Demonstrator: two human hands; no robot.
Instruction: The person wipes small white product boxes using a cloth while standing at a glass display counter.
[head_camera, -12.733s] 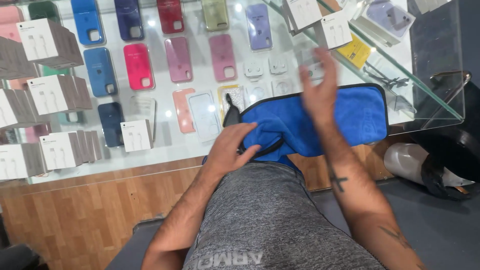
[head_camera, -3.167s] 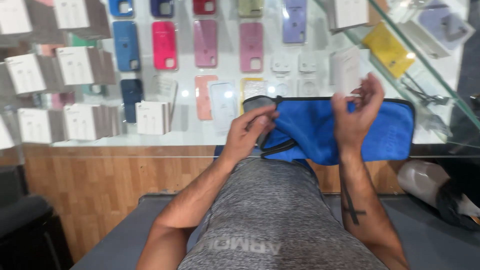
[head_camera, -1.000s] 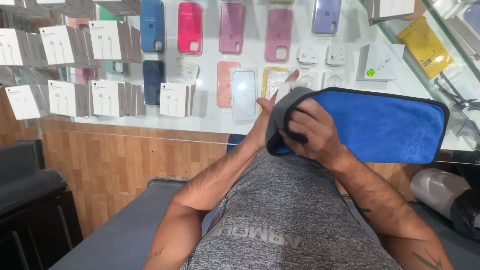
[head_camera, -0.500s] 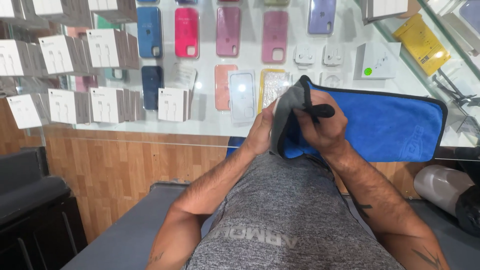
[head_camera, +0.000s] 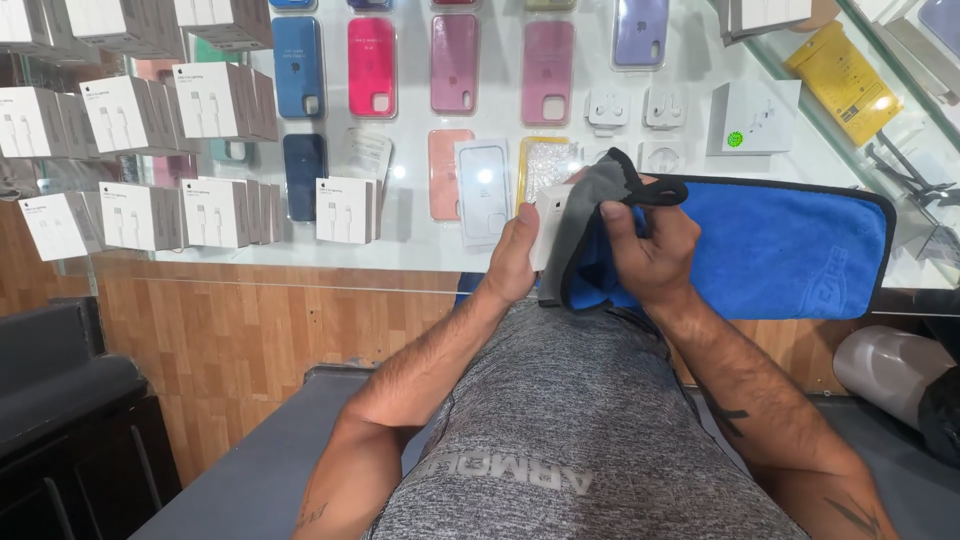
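Both forearms angle up and inward. Left hand (head_camera: 517, 255) curled, thumb side up; right hand (head_camera: 648, 250) beside it, fingers bent, closed in a grip.

Cloth (head_camera: 780, 250) under my right hand (head_camera: 650, 250) was soft blue microfibre, matt, grey backing, black stitched edge. Block (head_camera: 548, 225) in my left hand (head_camera: 515, 265) looked smooth white plastic. Counter (head_camera: 420, 245) was glossy glass; front panel (head_camera: 250, 330) wood-grain laminate. Boxes (head_camera: 215, 210) were white card.
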